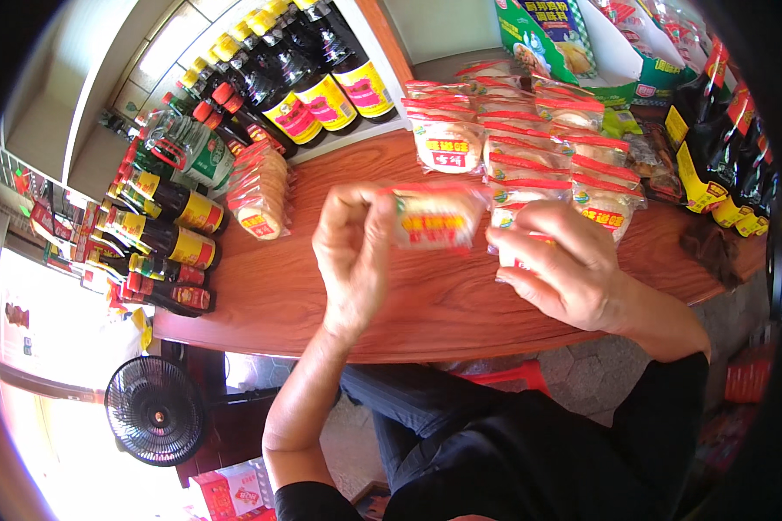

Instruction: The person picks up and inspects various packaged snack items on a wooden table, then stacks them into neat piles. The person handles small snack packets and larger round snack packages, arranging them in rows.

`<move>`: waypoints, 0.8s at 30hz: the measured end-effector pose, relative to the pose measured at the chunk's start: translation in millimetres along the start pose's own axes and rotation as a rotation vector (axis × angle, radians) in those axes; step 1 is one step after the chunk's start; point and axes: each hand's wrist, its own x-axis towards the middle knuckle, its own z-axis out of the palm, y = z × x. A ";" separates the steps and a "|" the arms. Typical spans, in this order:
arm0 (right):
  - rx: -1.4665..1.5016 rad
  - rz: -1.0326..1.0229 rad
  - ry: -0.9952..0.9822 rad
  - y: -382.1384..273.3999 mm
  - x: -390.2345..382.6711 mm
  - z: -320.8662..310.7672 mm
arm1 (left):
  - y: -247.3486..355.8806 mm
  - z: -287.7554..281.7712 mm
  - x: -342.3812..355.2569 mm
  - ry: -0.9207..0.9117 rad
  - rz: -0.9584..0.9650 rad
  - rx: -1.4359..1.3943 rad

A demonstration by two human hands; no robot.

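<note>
My left hand (353,252) is raised over the wooden table (391,304), thumb and fingers pinching one edge of a packaged round flatbread (439,221). This clear packet has a red top strip and a red and yellow label, and it is blurred by motion. Over the front of the overlapping rows of similar flatbread packets (530,161), my right hand (565,265) is closed with curled fingers. A packet (514,262) shows partly between its fingers; the hand hides the rest. Farther left on the table stands a separate row of packaged flatbreads (261,191), packed tightly together.
Dark sauce bottles (308,87) with yellow labels line the back left, and more bottles (169,204) lean along the left edge. Seasoning boxes (547,39) stand at the back right near dark bottles (730,139). A black fan (156,410) is below left.
</note>
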 end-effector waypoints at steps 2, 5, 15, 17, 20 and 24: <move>0.041 0.077 0.034 -2.0 1.6 -0.9 | 14.2 4.5 -19.0 -0.035 -0.036 0.067; 0.180 0.122 0.029 -5.3 5.2 4.1 | 27.4 10.8 -39.1 -0.155 -0.001 0.144; 0.431 0.301 0.081 -11.0 -2.2 4.5 | 23.0 19.8 -67.4 -0.030 0.250 0.588; 0.414 0.314 0.126 -10.1 -4.6 7.2 | 14.7 27.6 -70.9 -0.017 0.291 0.733; 0.413 0.294 0.111 -15.5 -0.6 4.2 | 13.9 36.2 -68.6 -0.006 0.335 0.879; 0.350 0.177 0.098 -16.5 -0.7 5.5 | 24.0 44.5 -66.7 -0.038 0.313 0.995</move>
